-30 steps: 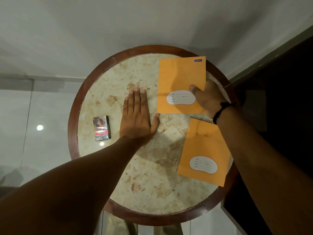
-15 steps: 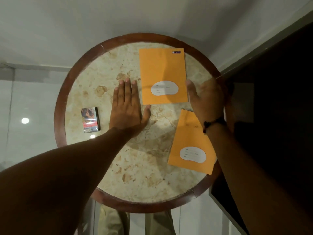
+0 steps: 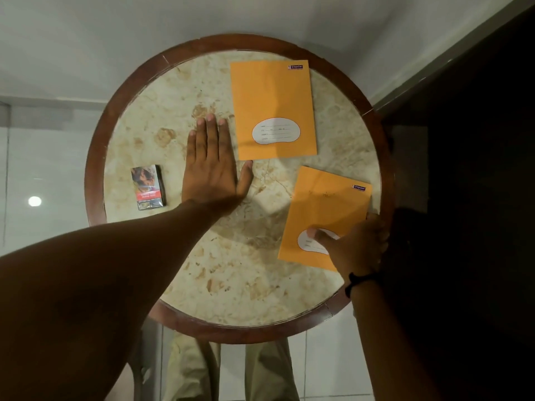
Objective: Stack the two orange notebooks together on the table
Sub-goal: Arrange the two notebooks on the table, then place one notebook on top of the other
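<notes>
Two orange notebooks lie apart on the round marble table. The far notebook lies flat and square at the back, with its white label toward me. The near notebook lies tilted at the table's right edge, its lower right corner over the rim. My right hand holds that corner, thumb on the white label and fingers curled round the right edge. My left hand rests flat on the marble, fingers spread, its thumb tip just below the far notebook's lower left corner.
A small printed box lies at the table's left side. A raised brown wooden rim rings the marble. A dark piece of furniture stands close on the right. My knees in beige trousers show below the table.
My right hand let go of the far notebook, which now lies flat, and moved back toward me onto the near notebook. My left hand stayed flat on the table.
</notes>
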